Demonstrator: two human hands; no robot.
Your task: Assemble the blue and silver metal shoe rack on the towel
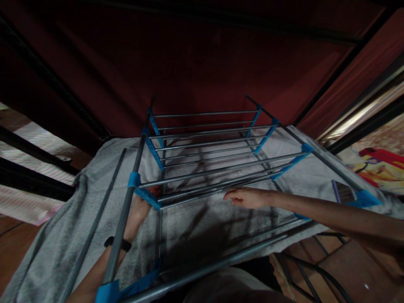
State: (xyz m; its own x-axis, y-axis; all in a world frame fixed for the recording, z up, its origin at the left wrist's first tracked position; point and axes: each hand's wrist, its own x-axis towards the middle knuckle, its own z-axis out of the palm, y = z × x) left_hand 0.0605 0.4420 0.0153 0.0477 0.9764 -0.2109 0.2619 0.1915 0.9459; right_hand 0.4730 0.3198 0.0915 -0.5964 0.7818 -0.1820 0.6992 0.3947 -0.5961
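A rack of grey metal tubes with blue plastic brackets (202, 170), which looks like a shoe rack, lies on its side posts over a grey blanket. My left hand (140, 208), with a black band on the wrist, reaches past the left post. Its fingers are curled at the left blue bracket (147, 197) and partly hidden by it. My right hand (249, 197) hovers just in front of the middle crossbars, palm down, fingers loosely stretched out and holding nothing.
A loose grey tube (97, 219) lies on the blanket (63, 235) left of the rack. A dark red panel (202, 63) stands behind. On the right are a small purple-edged item (342, 191) and a red and yellow package (381, 166). Black metal bars (315, 269) show below.
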